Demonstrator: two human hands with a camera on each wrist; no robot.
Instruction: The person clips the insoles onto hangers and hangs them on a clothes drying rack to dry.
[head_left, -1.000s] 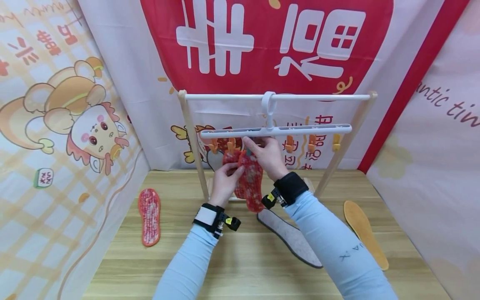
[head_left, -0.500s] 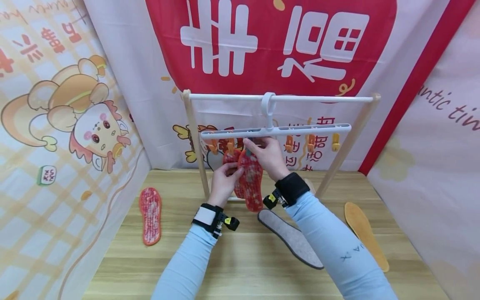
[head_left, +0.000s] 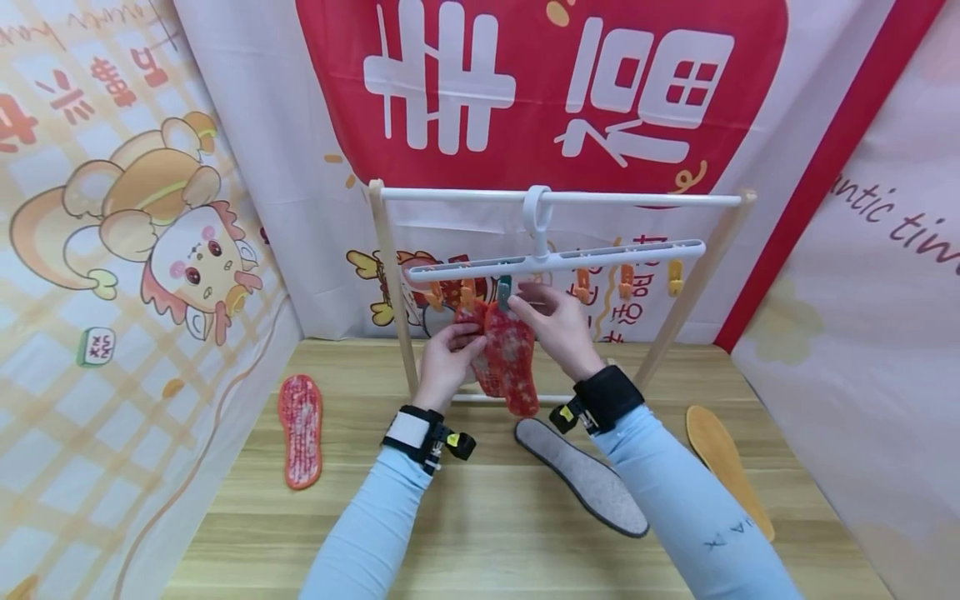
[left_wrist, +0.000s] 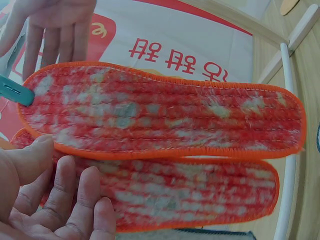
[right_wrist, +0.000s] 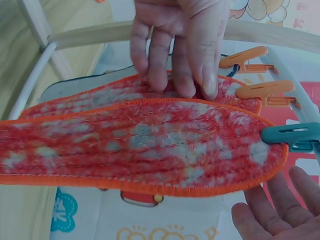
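Below a white hanger [head_left: 547,262] hooked over the top bar of a rack [head_left: 450,195], a front red insole [head_left: 514,362] hangs lengthwise down, its upper end bitten by a teal clip [head_left: 505,292]. Just beside and behind it hangs a rear red insole [left_wrist: 190,195], held by an orange clip [right_wrist: 265,90]. The person's left hand [head_left: 447,362] is at the rear insole, fingers relaxed and slightly bent, with the thumb by the front insole's edge; whether the thumb touches that edge is hard to tell. The right hand [head_left: 562,325] is loose too, its fingers spread beside the teal clip at the front insole's upper end. More orange clips and a yellow clip [head_left: 676,279] hang along the hanger. On the wooden table [head_left: 480,533], a third red insole [head_left: 302,432] lies well to the left, a grey insole [head_left: 581,477] lies slantwise near the right forearm, and a tan insole [head_left: 727,471] lies at the far right. Both forearms wear light blue sleeves [head_left: 367,521] and black wrist straps [head_left: 609,398].
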